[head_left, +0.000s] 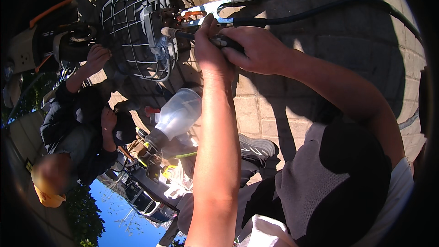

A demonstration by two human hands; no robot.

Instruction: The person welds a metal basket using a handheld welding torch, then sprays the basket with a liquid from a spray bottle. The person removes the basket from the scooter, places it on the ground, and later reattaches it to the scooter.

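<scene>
The R hand (256, 49) is closed around the rear part of a dark torch (224, 42), approx. in the upper middle of the head view. The L hand (211, 48) is narrow and is folded about the front part of the same torch, w/ some fingers pointing upward; how firmly it presses, I cannot tell. So 2 hands hold 1 tool, and they are just beside each other. The torch lies nearly level, and its blunt, brownish tip (169, 32) points to the left, in front of a grey wire basket (133, 45). Whether the tip touches the basket or its bracket, I cannot tell.

Just above the hands is a blue-and-white forked part (214, 10), w/ orange-brown spots near its L end. A thick black cable (320, 10) runs from near the R hand to the R side, over the paving (247, 114).

On the L side there is 1 co-worker in dark clothes (75, 128) and a yellow-orange cap (49, 198). 1 hand of this person (98, 58) is near the basket, w/ bent fingers; if it holds smth., I cannot tell. The other hand (109, 120) is lower, close to the body.

Btw. the co-worker and the wearer's L forearm is a clear plastic vessel (179, 113) w/ a dark neck, tilted. A grey-black shoe (257, 148) is to the R of this forearm.
</scene>
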